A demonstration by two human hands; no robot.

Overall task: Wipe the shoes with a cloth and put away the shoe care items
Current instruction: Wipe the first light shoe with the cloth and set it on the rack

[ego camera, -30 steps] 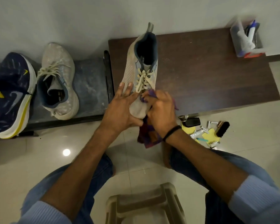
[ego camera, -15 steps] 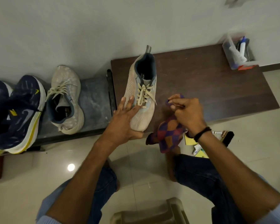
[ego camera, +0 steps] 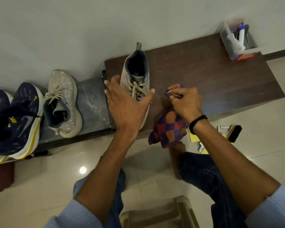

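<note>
- Now, starting at the grip: the right hand (ego camera: 185, 102) has its fingers curled and pinches the top corner of the checked cloth (ego camera: 170, 129) between thumb and fingertips.
- The rest of the cloth, in purple, red and orange squares, hangs down past the front edge of the dark brown bench (ego camera: 212, 76).
- I see a black band (ego camera: 197, 123) around the right wrist.
- The left hand (ego camera: 128, 106) is released, with fingers straight and spread wide, and it holds nothing.
- It is over the toe half of the grey shoe (ego camera: 135, 71), with the thumb on the right side of the laces. From my view I cannot tell if the palm touches the shoe or is only just above it.
- The grey shoe stands upright on the left part of the bench, heel toward the wall, laces tied. The cloth is just beside it on the right and does not touch it.
- Left of the bench there is a lower grey shelf (ego camera: 92, 99). A second grey shoe (ego camera: 62, 104) stands on it, and farther left are the navy shoes (ego camera: 25, 112) with white and yellow soles.
- At the far right corner of the bench stands a clear container (ego camera: 237, 41) with a white bottle inside.
- On the floor under the right forearm lie a brush (ego camera: 234, 133) with dark bristles and some yellow pieces (ego camera: 193, 138), partly hidden.
- A beige stool (ego camera: 160, 214) is between the knees.
</note>
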